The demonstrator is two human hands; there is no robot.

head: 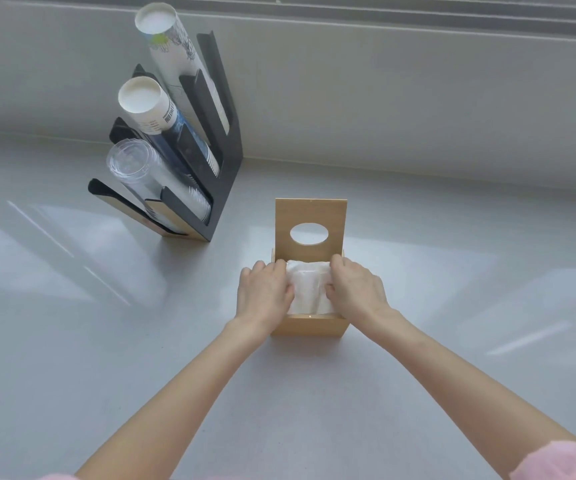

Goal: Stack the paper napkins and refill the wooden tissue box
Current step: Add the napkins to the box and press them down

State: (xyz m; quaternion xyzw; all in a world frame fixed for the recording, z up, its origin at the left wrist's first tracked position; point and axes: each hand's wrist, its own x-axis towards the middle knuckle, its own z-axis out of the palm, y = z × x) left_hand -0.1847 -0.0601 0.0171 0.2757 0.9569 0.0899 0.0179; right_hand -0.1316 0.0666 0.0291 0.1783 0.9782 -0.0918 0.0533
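The napkins point(309, 287) sit as a white stack inside the box point(309, 325), between the two hands, their top just proud of the near wall. The lid point(311, 225), with its oval hole, stands upright at the far side of the box, beyond the fingertips, which leaves the whole mouth free for loading from above.

The left hand point(264, 294) lies over the left edge of the stack with fingers curled down onto the paper; the right hand point(356, 289) mirrors it on the right edge, thumb tucked against the stack's side. Each seems to clasp or press its own edge, though whether they pinch or merely push cannot be told. Holding both sides at once probably keeps the stack square while it is seated down into the box.

Well off to the left of the left hand stands a rack point(217, 188) of cups point(141, 98) on the counter point(453, 306), clear of the work.
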